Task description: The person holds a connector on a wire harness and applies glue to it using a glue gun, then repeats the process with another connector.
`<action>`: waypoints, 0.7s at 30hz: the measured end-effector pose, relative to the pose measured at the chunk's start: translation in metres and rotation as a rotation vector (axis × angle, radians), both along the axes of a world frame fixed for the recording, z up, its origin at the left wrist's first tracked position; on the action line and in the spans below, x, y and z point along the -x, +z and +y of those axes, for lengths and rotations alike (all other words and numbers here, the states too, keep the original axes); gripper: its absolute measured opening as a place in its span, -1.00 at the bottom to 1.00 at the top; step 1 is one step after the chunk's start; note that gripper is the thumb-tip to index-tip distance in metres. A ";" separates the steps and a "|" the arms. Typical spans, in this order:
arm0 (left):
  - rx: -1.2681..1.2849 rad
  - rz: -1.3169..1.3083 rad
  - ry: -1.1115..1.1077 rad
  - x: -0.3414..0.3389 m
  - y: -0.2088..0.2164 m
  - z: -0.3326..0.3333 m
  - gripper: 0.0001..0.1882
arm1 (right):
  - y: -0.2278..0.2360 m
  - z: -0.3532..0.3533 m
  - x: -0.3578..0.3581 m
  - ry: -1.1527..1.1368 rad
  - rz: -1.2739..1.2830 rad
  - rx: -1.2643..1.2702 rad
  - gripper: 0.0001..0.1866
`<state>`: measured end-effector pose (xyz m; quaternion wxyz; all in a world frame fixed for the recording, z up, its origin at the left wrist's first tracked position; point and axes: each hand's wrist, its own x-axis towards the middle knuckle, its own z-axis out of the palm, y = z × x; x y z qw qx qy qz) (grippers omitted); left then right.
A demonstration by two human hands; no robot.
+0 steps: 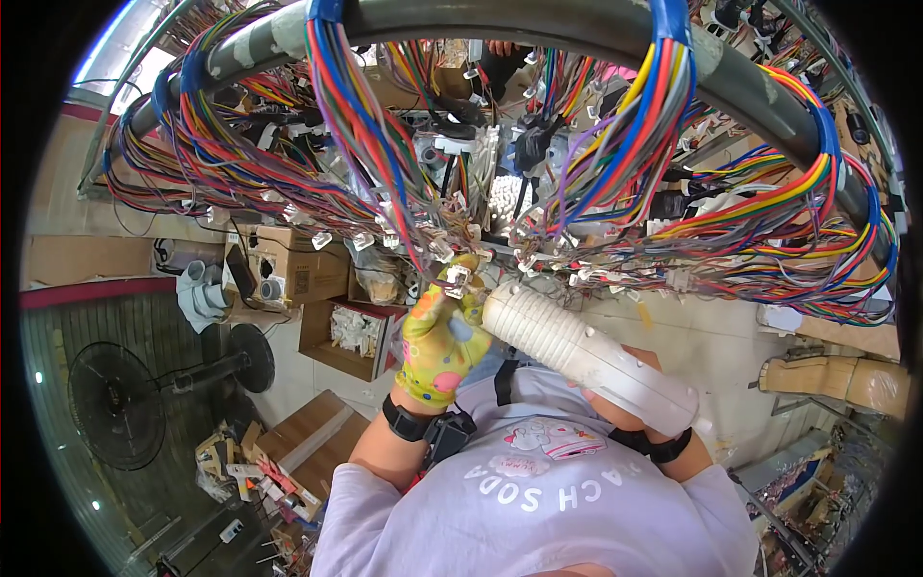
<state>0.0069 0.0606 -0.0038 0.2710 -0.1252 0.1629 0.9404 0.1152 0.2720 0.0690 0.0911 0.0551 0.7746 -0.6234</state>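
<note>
1. Left hand (440, 338), in a yellow-green patterned work glove, is up at the hanging wires, its fingers pinched shut on a small clear plastic connector (457, 277) at the end of a wire.
2. That connector sits just below the tangle of multicoloured wire bundles (375, 163) draped over the thick grey curved pipe (538, 24) overhead, right in the middle of the picture.
3. Right hand (630, 404) is closed around a long white ribbed plastic tube (577, 351), held slantwise with its open end pointing up, close beside the gloved fingers.
4. How far along? By my reading, this one connector is in hand, while dozens of other clear wire-end connectors (538, 255) dangle loose along the bundles, so plenty looks left to handle.
5. Whether the pinched connector is already mated or seated, I cannot tell; the glove hides its underside.
6. Off to the left, open brown cardboard boxes (336, 327) of parts and a black floor fan (115, 404) stand on the floor, well apart from both hands.
</note>
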 end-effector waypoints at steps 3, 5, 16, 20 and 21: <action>-0.059 0.001 -0.037 0.002 -0.001 -0.001 -0.48 | -0.001 0.000 0.000 -0.014 -0.035 0.049 -0.82; -0.086 0.007 -0.053 0.002 -0.003 -0.002 -0.49 | -0.002 0.001 0.000 -0.011 -0.062 0.056 -0.82; -0.024 -0.053 -0.026 0.002 0.002 -0.001 -0.51 | -0.004 0.005 0.001 0.045 -0.011 -0.014 -0.81; -0.017 -0.059 -0.040 0.002 0.000 -0.002 -0.50 | -0.003 0.005 0.001 0.048 0.026 -0.058 -0.79; 0.011 -0.075 -0.027 0.002 0.000 -0.002 -0.49 | -0.004 0.005 0.001 0.038 0.023 -0.025 -0.79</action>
